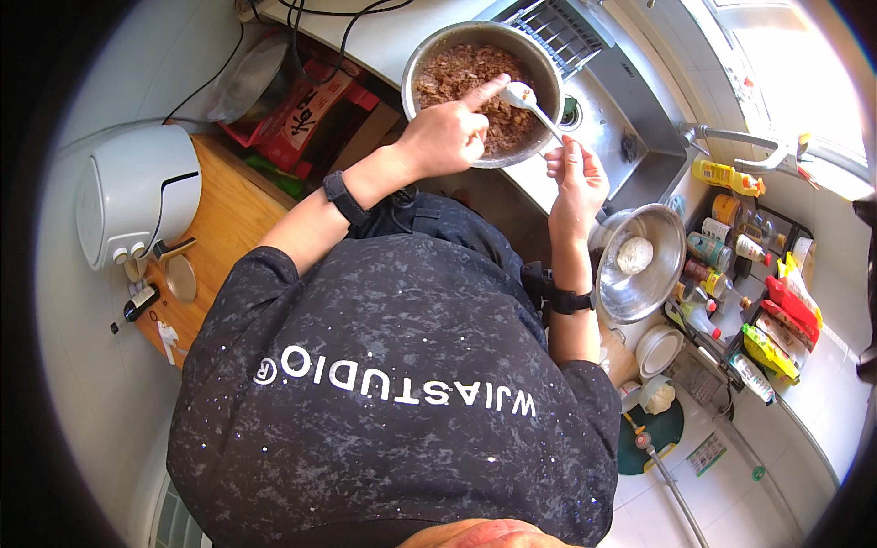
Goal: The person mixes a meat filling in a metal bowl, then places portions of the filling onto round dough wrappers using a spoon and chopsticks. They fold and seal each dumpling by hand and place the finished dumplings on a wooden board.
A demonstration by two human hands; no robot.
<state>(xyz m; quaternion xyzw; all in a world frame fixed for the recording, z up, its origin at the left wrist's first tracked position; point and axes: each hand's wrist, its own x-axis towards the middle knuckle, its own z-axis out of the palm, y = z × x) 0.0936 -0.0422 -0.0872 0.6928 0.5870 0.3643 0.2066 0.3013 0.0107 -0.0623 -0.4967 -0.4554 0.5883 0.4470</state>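
A steel basin of brown minced filling stands at the counter's edge before me. My right hand pinches the thin handle of a white-headed spoon, whose head is over the filling with a few reddish bits on it. My left hand is above the basin's near side, its index finger stretched to the spoon head and the other fingers curled. Whether that fingertip touches the spoon I cannot tell. To the right of my right forearm, a second steel bowl holds a ball of white dough.
Behind the basin are a dish rack and a steel sink with a tap. Several bottles and packets crowd the right. On the left, a white air fryer stands on a wooden surface. Black cables hang over the counter edge.
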